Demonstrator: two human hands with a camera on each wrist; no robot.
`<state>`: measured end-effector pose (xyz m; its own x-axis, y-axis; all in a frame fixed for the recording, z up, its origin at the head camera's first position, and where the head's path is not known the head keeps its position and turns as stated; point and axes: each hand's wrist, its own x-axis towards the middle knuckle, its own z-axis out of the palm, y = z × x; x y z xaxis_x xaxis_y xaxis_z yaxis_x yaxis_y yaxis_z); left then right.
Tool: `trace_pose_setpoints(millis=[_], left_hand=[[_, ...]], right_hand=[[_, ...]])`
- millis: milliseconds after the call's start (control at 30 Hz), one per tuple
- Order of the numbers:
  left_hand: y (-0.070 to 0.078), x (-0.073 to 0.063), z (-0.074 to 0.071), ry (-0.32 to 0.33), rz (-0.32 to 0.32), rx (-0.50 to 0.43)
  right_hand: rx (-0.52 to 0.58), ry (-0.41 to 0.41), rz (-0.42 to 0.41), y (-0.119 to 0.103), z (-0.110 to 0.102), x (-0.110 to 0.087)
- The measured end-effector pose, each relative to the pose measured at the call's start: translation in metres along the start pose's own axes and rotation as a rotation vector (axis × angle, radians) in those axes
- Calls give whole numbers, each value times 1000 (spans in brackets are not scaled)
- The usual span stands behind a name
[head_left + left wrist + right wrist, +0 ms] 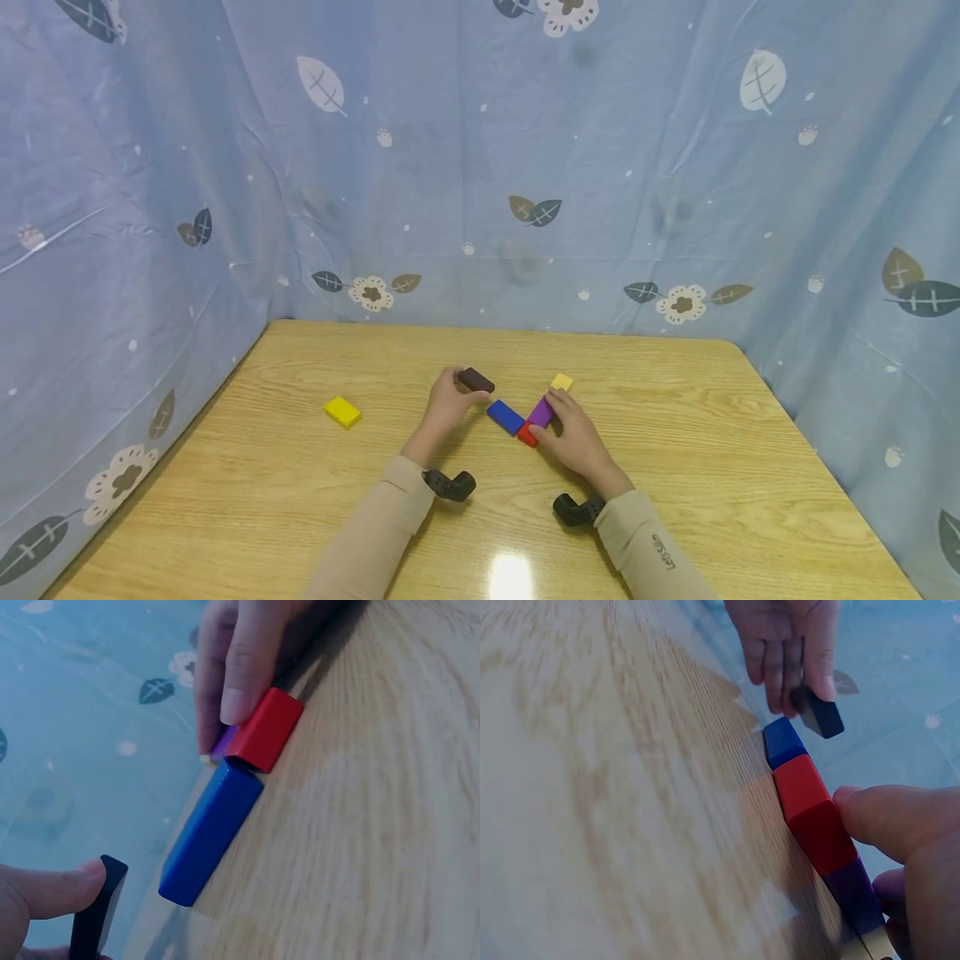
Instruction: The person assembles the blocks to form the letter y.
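My left hand (pixel 447 402) pinches a dark brown block (pixel 476 380) between thumb and fingers, raised above the table in the wrist views. Just right of it lies a blue block (pixel 506 417), its near end by a red block (pixel 527 434). From the red one, a purple block (pixel 541 413) and a pale yellow block (pixel 562 382) run up and to the right, making a V with the blue. My right hand (pixel 576 439) rests at this right arm. Its thumb (pixel 877 817) touches the red block, and extended fingers reach along the purple one towards the pale yellow one.
A bright yellow block (pixel 342 412) lies apart on the left of the wooden table (pixel 675 433). Blue patterned cloth (pixel 465 167) hangs behind the table and along its sides. Black camera mounts sit on both wrists.
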<state>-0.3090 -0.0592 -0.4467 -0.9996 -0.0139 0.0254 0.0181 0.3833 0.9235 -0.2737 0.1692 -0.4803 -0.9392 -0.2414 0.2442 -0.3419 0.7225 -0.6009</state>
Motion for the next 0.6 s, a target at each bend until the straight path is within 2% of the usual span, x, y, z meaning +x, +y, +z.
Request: trace_pose_setpoints(millis=[600], left_hand=[[-6,-2,6,19,19,97]], right_hand=[[9,-11,7,-3,-2,-1]])
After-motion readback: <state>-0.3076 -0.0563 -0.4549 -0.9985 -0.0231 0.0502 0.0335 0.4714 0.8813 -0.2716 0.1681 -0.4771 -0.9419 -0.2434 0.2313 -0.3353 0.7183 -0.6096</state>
